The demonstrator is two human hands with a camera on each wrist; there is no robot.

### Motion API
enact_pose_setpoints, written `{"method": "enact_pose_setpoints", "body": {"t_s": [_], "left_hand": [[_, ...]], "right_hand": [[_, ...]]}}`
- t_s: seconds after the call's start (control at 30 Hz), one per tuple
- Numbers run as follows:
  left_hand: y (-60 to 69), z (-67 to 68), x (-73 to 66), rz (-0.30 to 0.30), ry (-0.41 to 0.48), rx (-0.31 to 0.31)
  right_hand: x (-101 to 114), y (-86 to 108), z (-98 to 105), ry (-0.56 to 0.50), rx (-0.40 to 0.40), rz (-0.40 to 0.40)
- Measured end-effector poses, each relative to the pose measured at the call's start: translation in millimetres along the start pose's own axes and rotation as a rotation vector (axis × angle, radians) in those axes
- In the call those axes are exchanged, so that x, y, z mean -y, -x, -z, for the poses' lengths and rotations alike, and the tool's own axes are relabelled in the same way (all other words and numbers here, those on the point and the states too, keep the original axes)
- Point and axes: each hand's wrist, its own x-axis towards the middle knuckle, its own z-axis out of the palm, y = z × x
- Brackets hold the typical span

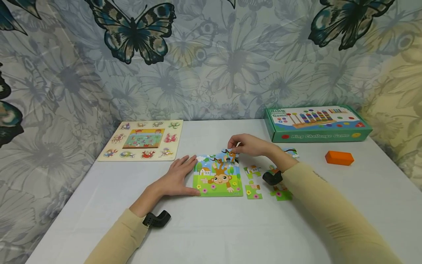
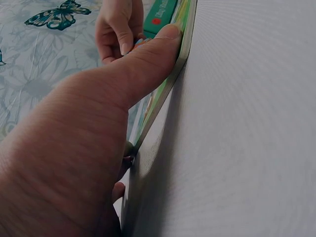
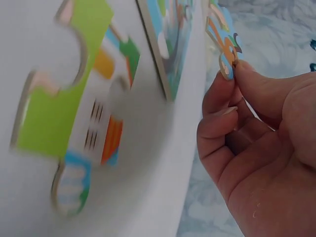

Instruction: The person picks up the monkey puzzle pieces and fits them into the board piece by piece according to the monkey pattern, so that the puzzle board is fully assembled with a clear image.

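A square monkey puzzle board (image 1: 204, 187) lies on the white table. My left hand (image 1: 176, 178) rests along its left side, fingers spread, with the thumb on the lower left corner; in the left wrist view the left hand (image 2: 98, 103) has its thumb on the board's edge (image 2: 185, 47). Above the board's upper right corner, my right hand (image 1: 245, 145) pinches a puzzle piece (image 1: 232, 155). The right wrist view shows that piece (image 3: 224, 39) between thumb and index finger of the right hand (image 3: 266, 138), the other fingers curled.
Loose pieces, among them a flower piece (image 1: 253, 194) and a house piece (image 1: 252, 171), lie right of the board, some partly under the right arm. An orange block (image 1: 339, 158) sits farther right. A green game box (image 1: 318, 137) and a sea-animal board (image 1: 113, 146) stand behind.
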Motion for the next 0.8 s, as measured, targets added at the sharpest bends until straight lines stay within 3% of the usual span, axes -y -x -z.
{"method": "enact_pose_setpoints", "body": {"t_s": [0.3,0.8], "left_hand": [[-1.0,0.2,0.1,0.008,-0.004,0.005],[-0.1,0.5,-1.3,0.024,0.002,0.009]], "right_hand": [[7,-15.2,-14,0.000,0.041,0.004],[14,-26.7,-30,0.113,0.037,0.001]]}}
